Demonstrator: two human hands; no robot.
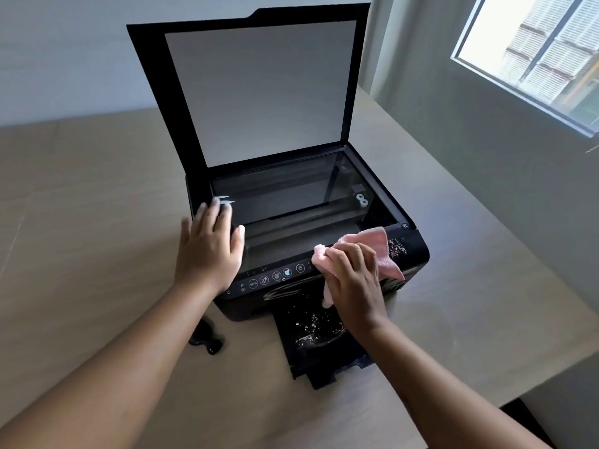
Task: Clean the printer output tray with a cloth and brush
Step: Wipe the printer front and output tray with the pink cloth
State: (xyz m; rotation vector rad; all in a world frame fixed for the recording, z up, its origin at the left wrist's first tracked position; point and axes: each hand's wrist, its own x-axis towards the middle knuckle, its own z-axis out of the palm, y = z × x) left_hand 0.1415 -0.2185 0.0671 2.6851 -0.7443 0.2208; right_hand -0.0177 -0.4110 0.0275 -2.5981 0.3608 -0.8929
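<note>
A black printer [411, 251] stands on a wooden table with its scanner lid [259, 89] raised. Its output tray [311, 348] sticks out at the front, speckled with pale crumbs. More crumbs sit on the printer's front right corner. My right hand [353, 286] grips a pink cloth [379, 251] against the front right of the printer's top, by the control panel [269, 278]. My left hand [209, 247] rests flat with straight fingers on the printer's front left corner, at the edge of the scanner glass. A black brush [205, 338] lies on the table left of the tray.
The wooden table [81, 222] extends left, right and behind the printer. Its right edge runs along a grey wall with a window [534, 50]. The raised lid blocks the space behind the printer.
</note>
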